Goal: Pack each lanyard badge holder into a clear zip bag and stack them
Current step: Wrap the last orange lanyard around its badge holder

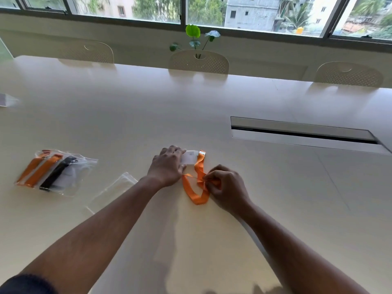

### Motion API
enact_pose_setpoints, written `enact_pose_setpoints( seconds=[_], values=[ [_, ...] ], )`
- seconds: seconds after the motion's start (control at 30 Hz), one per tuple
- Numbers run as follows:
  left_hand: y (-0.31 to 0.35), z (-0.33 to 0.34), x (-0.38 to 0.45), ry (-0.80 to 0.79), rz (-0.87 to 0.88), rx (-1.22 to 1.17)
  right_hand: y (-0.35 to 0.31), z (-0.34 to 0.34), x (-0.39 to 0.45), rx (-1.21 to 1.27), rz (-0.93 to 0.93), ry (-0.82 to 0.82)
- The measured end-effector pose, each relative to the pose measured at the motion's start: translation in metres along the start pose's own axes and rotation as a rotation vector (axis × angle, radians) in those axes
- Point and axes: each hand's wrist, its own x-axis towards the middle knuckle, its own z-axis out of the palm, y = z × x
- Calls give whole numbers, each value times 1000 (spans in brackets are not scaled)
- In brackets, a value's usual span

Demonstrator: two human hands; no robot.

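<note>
An orange lanyard [196, 193] with a clear badge holder [191, 157] lies on the cream table [148, 113] in front of me. My left hand [167, 164] presses flat on the badge holder's left part. My right hand [224, 185] pinches the folded orange strap near its middle. An empty clear zip bag [110, 190] lies flat just left of my left forearm. Further left sits a stack of filled zip bags [55, 172] holding orange and black lanyards.
A long cable slot with a raised lid [303, 132] is set into the table at the right. Three cream chairs [199, 61] stand along the far side, with a plant behind the middle one. A clear item [6, 100] lies at the far left edge.
</note>
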Motion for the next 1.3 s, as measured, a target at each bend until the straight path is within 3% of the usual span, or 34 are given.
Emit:
enact_pose_setpoints(
  seconds=[0.23, 0.37, 0.57, 0.67, 0.83, 1.0, 1.13, 1.3],
  values=[
    [-8, -7, 6, -100, -148, 31, 34, -39, -9, 63, 162, 169],
    [-16, -10, 13, -130, -226, -69, 48, -58, -7, 94, 293, 303],
    [-19, -17, 7, -75, -173, -231, 50, -81, -12, 125, 461, 489],
    [-14, -23, 0, 0, -68, -315, 26, -81, -12, 96, 328, 418],
    [-5, -32, -14, 97, 117, -406, -25, -50, 4, 126, 196, 162],
    [6, -35, -32, 27, 327, -497, -47, -19, 16, 36, 81, 43],
    [-20, -53, -47, -19, 467, -602, -82, 4, 27, -12, 70, 99],
    [-20, -58, -50, 131, 460, -649, -79, 4, 21, 164, 60, 43]
  ],
)
